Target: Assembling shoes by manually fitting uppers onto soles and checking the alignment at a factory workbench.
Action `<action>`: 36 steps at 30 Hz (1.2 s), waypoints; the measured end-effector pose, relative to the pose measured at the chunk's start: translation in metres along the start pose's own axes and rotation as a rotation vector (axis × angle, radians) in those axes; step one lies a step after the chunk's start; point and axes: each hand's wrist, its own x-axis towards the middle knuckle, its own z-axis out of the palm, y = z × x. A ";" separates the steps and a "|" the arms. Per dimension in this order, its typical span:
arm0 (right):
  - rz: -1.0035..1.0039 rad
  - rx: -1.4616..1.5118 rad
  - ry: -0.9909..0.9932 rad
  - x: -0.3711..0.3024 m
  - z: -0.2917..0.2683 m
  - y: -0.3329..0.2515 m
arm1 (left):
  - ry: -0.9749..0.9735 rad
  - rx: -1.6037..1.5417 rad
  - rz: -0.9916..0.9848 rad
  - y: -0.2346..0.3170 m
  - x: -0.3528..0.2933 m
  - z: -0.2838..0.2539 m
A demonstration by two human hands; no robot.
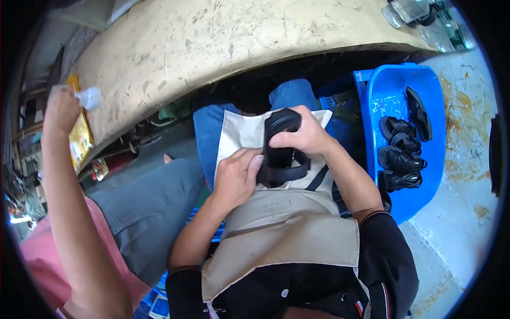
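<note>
A black sandal (280, 154) is held over my lap, above the beige apron (287, 228). My right hand (305, 133) grips its upper end, with the thumb pressed onto the sandal and the fingers round its outer side. My left hand (239, 173) is closed on the sandal's left edge lower down, its thumb lying against the side. A wide strap crosses the sandal's lower part, and another band shows at the top near my right hand. The fingers behind the sandal are hidden.
On my right stands a blue plastic bin (396, 204) with several black sandals (402, 158) inside. A worn, pale bench (212, 42) curves across the front, with clear bottles (406, 10) at its right end. At left, a co-worker's hand (62, 109) holds a small white bottle (89, 99).
</note>
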 end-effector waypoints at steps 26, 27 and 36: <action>-0.156 -0.626 -0.241 0.005 0.085 -0.053 | -0.072 -0.233 -0.461 0.049 0.026 -0.132; -0.192 -0.608 -0.218 -0.002 0.087 -0.058 | -0.100 -0.185 -0.419 0.058 0.027 -0.135; -0.161 -0.572 -0.308 -0.022 0.099 -0.084 | -0.079 0.476 -0.031 0.111 0.000 -0.147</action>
